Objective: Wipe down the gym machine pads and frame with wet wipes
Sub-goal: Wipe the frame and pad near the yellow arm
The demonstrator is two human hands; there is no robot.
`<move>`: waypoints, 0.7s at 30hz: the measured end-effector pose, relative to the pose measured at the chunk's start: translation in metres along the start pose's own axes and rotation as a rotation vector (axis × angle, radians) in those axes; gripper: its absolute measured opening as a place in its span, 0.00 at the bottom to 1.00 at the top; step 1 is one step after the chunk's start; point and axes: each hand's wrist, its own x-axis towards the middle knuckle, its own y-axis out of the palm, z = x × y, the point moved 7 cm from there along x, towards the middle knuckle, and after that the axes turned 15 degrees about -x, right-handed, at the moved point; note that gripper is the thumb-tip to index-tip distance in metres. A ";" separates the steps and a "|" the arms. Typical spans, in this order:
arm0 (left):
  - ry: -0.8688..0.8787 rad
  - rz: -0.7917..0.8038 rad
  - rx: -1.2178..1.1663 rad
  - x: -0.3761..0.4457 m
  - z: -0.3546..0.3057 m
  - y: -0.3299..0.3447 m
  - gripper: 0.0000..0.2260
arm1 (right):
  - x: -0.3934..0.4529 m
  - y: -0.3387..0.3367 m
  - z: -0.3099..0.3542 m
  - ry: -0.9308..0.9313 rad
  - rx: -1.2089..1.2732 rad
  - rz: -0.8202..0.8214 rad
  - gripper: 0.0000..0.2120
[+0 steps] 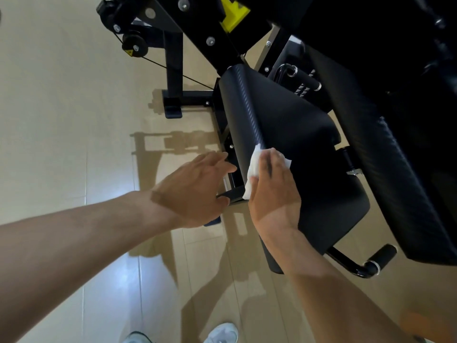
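Observation:
A black seat pad [291, 125] of the gym machine fills the middle right. My right hand [274, 194] lies flat on the pad's left edge and presses a white wet wipe [254, 167] against it. The wipe folds over the pad's side. My left hand [197, 191] hovers beside it over the black frame bar [232, 191] under the seat, fingers straight and holding nothing. A larger black back pad [395, 149] runs along the right.
The black frame [173, 70] with a pulley [134, 44], cable and yellow part [232, 14] stands at the top. Black handles [378, 258] stick out below and behind the seat. Pale glossy floor [61, 120] lies to the left. My shoes [222, 334] show at the bottom.

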 end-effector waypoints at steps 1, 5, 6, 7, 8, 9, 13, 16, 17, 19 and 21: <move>0.003 -0.004 0.001 0.000 -0.001 0.000 0.28 | 0.001 0.003 0.003 -0.021 -0.022 0.021 0.31; 0.003 -0.016 -0.001 0.000 0.002 -0.001 0.28 | 0.048 0.001 0.010 -0.048 -0.023 -0.026 0.35; 0.002 -0.017 -0.006 0.000 0.003 -0.001 0.28 | 0.060 0.000 0.012 -0.062 -0.040 -0.027 0.36; 0.002 -0.019 -0.008 0.000 0.003 -0.001 0.28 | 0.066 0.000 0.014 -0.092 -0.062 -0.030 0.37; -0.001 -0.020 -0.009 0.000 0.003 -0.001 0.28 | 0.064 0.000 0.017 -0.132 -0.091 -0.037 0.37; -0.005 -0.019 -0.010 0.000 0.003 -0.002 0.28 | 0.056 0.000 0.018 -0.174 -0.118 -0.040 0.37; -0.005 -0.020 -0.015 0.001 -0.001 -0.007 0.29 | 0.009 0.006 0.006 -0.177 -0.131 0.030 0.36; 0.005 -0.046 -0.025 0.003 -0.003 -0.014 0.29 | 0.031 0.002 0.007 -0.020 -0.014 0.022 0.35; 0.006 -0.061 -0.033 0.004 -0.003 -0.017 0.29 | 0.045 0.001 0.009 0.025 0.021 0.019 0.35; 0.005 -0.091 -0.047 0.007 -0.001 -0.022 0.29 | 0.078 0.001 0.015 0.057 0.045 0.027 0.35; 0.003 -0.103 -0.051 0.007 0.001 -0.023 0.30 | 0.108 0.002 0.022 0.021 0.032 0.031 0.35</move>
